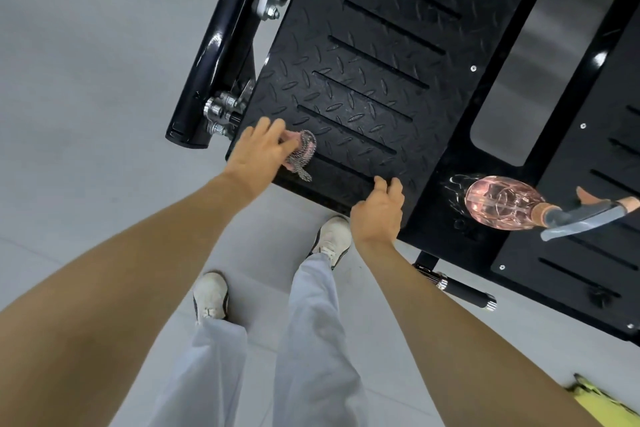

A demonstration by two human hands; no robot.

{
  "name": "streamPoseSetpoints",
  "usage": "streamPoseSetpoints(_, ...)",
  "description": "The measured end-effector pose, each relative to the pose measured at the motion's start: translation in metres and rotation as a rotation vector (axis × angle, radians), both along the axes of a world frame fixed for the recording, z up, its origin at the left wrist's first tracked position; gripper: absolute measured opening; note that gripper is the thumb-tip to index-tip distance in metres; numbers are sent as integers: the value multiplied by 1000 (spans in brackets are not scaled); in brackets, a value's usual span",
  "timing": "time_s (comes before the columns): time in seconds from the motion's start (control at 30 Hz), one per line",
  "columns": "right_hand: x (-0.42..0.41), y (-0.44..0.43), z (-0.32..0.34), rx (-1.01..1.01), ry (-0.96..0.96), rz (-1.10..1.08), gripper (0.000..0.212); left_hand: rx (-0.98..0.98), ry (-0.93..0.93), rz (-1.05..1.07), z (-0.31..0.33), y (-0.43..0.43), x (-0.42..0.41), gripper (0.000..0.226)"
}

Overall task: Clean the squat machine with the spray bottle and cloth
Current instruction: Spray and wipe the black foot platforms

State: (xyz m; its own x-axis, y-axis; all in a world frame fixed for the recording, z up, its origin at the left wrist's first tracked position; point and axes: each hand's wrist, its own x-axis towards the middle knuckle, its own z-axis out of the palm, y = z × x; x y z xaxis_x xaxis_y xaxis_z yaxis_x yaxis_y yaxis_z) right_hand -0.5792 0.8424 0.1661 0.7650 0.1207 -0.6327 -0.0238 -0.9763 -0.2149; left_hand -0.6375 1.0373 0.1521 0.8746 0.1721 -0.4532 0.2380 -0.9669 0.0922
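The squat machine's black diamond-tread footplate (363, 80) fills the upper middle of the head view. My left hand (259, 149) holds a pink and grey patterned cloth (303, 154) against the plate's near left corner. My right hand (379, 210) grips the plate's near edge with fingers curled over it. The clear pink spray bottle (502, 201) lies on its side on the black frame between the two footplates, its grey trigger head (581, 217) pointing right, apart from both hands.
A second black footplate (588, 218) lies at the right, with a brushed steel panel (540, 55) between the plates. A black side tube with bolts (211, 55) runs along the left. A black peg (464, 289) juts out near the floor. My feet stand on grey floor. Something yellow (602, 402) sits at the bottom right.
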Motion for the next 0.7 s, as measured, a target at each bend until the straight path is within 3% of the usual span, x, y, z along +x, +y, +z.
streamPoseSetpoints(0.1,1,2,0,4,-1,12,55,-146,-180,321,-3,0,-7,47)
streamPoseSetpoints(0.23,7,-3,0,-1,-13,-1,56,-250,-387,1171,-3,-13,1,49)
streamPoseSetpoints(0.27,9,-5,-1,-4,-16,-3,57,-212,-393,1273,-1,-15,8,52)
streamPoseSetpoints(0.3,10,-7,-1,-4,-19,-4,59,-176,-378,1242,2,-15,14,53)
streamPoseSetpoints(0.4,16,-12,-2,13,-44,-10,66,-155,-269,808,6,-16,30,58)
streamPoseSetpoints(0.47,18,-14,-3,20,-47,-19,68,-85,-181,627,4,-17,37,58)
streamPoseSetpoints(0.6,22,-18,-7,2,-44,-9,67,42,-76,631,4,-31,49,43)
streamPoseSetpoints(0.7,24,-23,-9,-7,-50,7,68,-1,-38,598,8,-53,61,34)
